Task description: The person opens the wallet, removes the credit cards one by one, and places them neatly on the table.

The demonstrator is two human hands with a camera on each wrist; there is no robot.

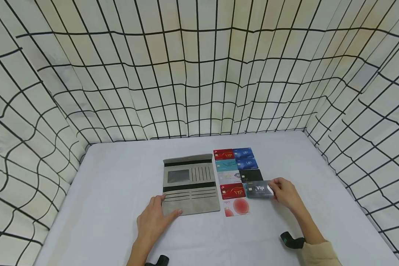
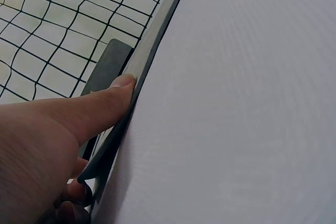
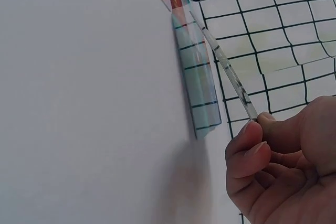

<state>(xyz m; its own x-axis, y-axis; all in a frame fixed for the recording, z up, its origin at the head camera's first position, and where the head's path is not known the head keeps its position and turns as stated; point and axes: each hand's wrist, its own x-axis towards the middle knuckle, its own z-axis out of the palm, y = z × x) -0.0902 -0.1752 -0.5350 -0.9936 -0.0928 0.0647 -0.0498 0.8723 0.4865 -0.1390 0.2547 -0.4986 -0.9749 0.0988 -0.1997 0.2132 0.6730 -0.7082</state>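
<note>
On the table lies an opened grey card wallet with dark bands, several slots and a mesh window. My left hand holds its lower left corner, thumb on the near edge, other fingers at the left side. In the left wrist view the thumb presses the wallet's edge; the other fingers are partly hidden. Between thumb and fingertips my right hand pinches a grey Vip card by its right end. The right wrist view shows this card edge-on, tilted up over a teal card, which it mostly covers in the head view.
Right of the wallet, several cards lie in two columns: red, blue, teal, black, and a white card with red circles nearest me. A white wall with black grid lines borders the white table.
</note>
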